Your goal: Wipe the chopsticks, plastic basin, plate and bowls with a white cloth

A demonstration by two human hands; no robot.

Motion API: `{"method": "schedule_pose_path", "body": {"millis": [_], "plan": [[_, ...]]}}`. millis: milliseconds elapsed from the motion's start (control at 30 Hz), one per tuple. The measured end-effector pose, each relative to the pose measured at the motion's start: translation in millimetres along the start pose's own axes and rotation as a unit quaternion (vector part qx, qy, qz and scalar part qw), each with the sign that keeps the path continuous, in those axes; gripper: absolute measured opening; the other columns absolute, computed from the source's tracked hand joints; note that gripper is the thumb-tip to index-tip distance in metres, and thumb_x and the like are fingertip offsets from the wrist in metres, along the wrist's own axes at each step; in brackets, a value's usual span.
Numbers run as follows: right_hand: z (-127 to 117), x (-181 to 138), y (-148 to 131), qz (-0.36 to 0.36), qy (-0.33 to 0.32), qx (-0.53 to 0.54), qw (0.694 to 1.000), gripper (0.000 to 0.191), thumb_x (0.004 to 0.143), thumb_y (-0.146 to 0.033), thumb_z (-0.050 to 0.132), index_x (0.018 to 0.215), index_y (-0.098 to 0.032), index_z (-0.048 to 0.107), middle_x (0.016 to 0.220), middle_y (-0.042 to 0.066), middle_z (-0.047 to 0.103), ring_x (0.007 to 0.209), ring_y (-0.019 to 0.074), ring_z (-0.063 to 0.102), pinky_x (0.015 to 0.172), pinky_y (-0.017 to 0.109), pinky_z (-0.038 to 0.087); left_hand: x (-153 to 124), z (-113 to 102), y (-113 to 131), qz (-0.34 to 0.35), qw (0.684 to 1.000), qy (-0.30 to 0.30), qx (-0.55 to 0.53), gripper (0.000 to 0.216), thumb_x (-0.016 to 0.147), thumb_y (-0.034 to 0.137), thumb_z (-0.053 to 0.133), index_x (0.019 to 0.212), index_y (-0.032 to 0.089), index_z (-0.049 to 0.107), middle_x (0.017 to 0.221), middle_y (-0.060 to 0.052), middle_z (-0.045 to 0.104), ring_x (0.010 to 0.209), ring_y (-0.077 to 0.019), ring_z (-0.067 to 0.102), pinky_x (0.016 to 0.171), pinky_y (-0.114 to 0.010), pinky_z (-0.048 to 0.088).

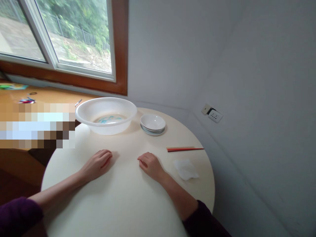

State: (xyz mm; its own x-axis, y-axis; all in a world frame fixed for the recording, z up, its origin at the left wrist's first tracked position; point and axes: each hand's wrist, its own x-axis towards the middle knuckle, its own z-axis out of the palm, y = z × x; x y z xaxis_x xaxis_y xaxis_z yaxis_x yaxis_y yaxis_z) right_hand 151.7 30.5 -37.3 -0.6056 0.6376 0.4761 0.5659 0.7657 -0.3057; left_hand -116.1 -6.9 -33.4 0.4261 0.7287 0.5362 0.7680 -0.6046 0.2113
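Observation:
Both of my hands rest on a round cream table (123, 204). My left hand (97, 162) lies palm down with its fingers loosely curled and holds nothing. My right hand (149, 164) lies the same way, fingers curled under, nothing in it. Beyond them stands a translucent white plastic basin (106, 115) with some water in it. To its right sit stacked small white bowls (152, 124). A pair of red chopsticks (185, 149) lies to the right of my right hand. A crumpled white tissue (185, 169) lies just below the chopsticks.
A wooden desk (49, 95) with small items stands to the left under a wood-framed window (74, 42). Grey walls close in behind and to the right, with a wall socket (212, 114). The table's right edge runs close to the wall.

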Motion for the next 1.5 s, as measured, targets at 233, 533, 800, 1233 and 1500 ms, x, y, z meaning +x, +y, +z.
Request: {"method": "schedule_pose_path", "body": {"millis": [233, 533, 800, 1233, 1500], "plan": [[2, 0, 2, 0.007, 0.011, 0.006, 1.0, 0.017, 0.078, -0.009, 0.05, 0.085, -0.019, 0.062, 0.084, 0.005, 0.068, 0.083, 0.0163, 0.059, 0.077, 0.028, 0.045, 1, 0, 1, 0.006, 1.0, 0.015, 0.012, 0.013, 0.085, 0.016, 0.039, 0.083, 0.018, 0.052, 0.082, -0.008, 0.06, 0.073, -0.0157, 0.056, 0.066, -0.026, 0.045], [1, 0, 1, 0.008, 0.016, 0.011, 1.0, 0.018, 0.078, -0.008, 0.049, 0.085, -0.019, 0.061, 0.084, 0.005, 0.068, 0.083, 0.0166, 0.059, 0.077, 0.029, 0.046, -1, 1, 2, -0.012, 1.0, 0.023, -0.014, 0.013, 0.084, 0.017, 0.039, 0.084, 0.02, 0.051, 0.079, -0.005, 0.057, 0.069, -0.0134, 0.054, 0.062, -0.023, 0.045], [0, 1, 2, 0.011, 0.023, 0.021, 0.999, 0.018, 0.077, -0.007, 0.049, 0.084, -0.018, 0.062, 0.083, 0.005, 0.068, 0.082, 0.0165, 0.059, 0.078, 0.029, 0.046, -2, 2, 2, -0.016, 0.999, 0.036, -0.028, 0.014, 0.081, 0.013, 0.039, 0.085, 0.02, 0.05, 0.08, -0.004, 0.056, 0.068, -0.0122, 0.054, 0.062, -0.022, 0.045], [1, 1, 3, 0.024, 0.028, 0.034, 0.999, 0.021, 0.073, -0.003, 0.049, 0.08, -0.019, 0.061, 0.081, 0.004, 0.066, 0.081, 0.0164, 0.058, 0.076, 0.028, 0.047, -8, 6, -7, -0.036, 0.999, 0.031, -0.026, 0.021, 0.083, 0.015, 0.034, 0.089, 0.019, 0.054, 0.088, -0.008, 0.062, 0.078, -0.015, 0.06, 0.068, -0.024, 0.048], [-3, 0, 1, 0.018, 0.042, 0.053, 0.998, 0.025, 0.073, -0.001, 0.043, 0.079, -0.019, 0.059, 0.079, 0.005, 0.064, 0.08, 0.0168, 0.057, 0.075, 0.028, 0.047, -6, 5, -6, -0.021, 0.999, 0.031, -0.024, 0.02, 0.086, 0.014, 0.034, 0.092, 0.018, 0.052, 0.086, -0.008, 0.061, 0.079, -0.016, 0.058, 0.07, -0.026, 0.047]]}}
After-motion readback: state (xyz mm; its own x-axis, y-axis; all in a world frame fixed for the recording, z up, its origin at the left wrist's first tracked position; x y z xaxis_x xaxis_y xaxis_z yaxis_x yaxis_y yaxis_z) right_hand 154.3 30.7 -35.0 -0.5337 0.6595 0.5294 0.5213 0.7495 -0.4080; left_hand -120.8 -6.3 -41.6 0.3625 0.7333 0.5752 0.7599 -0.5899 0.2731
